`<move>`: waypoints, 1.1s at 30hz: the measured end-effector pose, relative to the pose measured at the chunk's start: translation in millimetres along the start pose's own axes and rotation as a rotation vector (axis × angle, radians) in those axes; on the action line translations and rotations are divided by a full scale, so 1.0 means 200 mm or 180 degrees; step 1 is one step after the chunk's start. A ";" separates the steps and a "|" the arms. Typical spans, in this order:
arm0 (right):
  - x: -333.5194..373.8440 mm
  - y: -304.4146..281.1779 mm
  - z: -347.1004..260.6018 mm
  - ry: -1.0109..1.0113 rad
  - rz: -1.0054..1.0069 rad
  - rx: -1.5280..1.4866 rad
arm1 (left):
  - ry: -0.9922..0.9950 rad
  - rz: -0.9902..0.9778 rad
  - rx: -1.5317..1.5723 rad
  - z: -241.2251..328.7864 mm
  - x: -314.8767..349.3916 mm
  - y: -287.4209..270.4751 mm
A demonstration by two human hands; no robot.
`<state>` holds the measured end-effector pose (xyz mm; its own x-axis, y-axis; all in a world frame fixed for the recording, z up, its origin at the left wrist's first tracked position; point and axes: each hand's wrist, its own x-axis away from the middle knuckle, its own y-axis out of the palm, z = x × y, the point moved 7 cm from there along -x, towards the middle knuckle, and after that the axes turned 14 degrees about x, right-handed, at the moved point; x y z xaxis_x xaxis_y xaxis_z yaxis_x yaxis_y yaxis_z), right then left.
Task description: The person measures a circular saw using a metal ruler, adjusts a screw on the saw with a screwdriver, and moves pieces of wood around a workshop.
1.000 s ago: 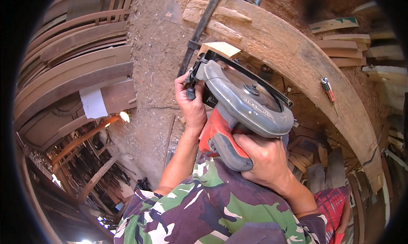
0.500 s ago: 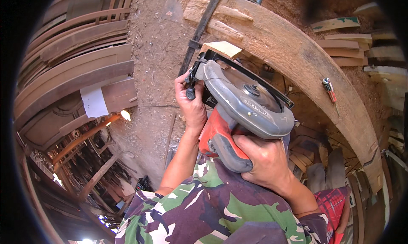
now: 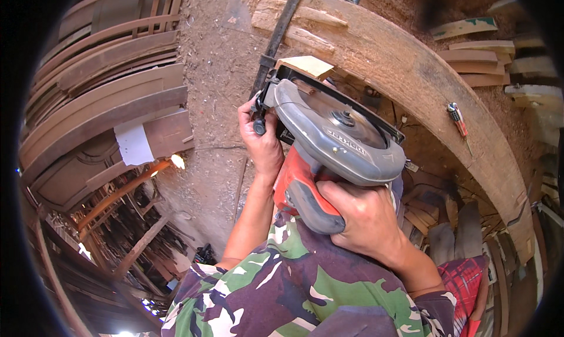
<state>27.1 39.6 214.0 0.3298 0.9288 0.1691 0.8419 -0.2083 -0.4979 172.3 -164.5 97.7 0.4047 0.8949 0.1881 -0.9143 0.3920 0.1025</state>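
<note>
A circular saw (image 3: 311,131) with a grey blade guard and a red-and-black body is held up close to my torso, blade side facing up. My right hand (image 3: 367,216) is wrapped round its rear handle. At the base plate's left end, my left hand (image 3: 262,152) has its fingers closed about the edge, next to a black knob (image 3: 259,126). What those fingertips press on is partly hidden. Just beyond the saw lies a pale wood block (image 3: 305,66), beside a long metal bar clamp (image 3: 274,46).
A curved, dusty plank (image 3: 405,58) sweeps from the far middle to the right. On it lies a red-and-black screwdriver-like tool (image 3: 457,121). Curved boards (image 3: 473,61) are stacked at the far right. Wooden panels (image 3: 129,90) stand at the left. A person in red plaid cloth (image 3: 464,278) sits at lower right.
The saw has tilted and shifted slightly to the left, with both hands still on it. My left hand has moved a little left and down with its end.
</note>
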 end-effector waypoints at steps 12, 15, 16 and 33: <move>-0.04 0.02 -0.01 -0.0023 0.0019 -0.0064 | 0.0095 -0.0149 0.0064 0.01 -0.05 0.00; -0.03 0.03 0.00 0.0096 -0.0050 -0.0077 | 0.0185 -0.0066 0.0070 -0.01 -0.07 -0.02; -0.03 0.05 0.01 0.0172 -0.0162 -0.0077 | 0.0387 -0.0109 -0.0258 0.01 -0.07 -0.02; 0.56 -0.21 0.05 0.0617 0.1384 -0.0013 | 0.0027 -0.2024 0.0164 0.11 0.13 0.72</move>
<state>25.4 156.0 245.4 0.7252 0.6810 0.1015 0.6097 -0.5667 -0.5542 52.1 -90.6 139.6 0.8677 0.4925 0.0672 -0.4933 0.8365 0.2384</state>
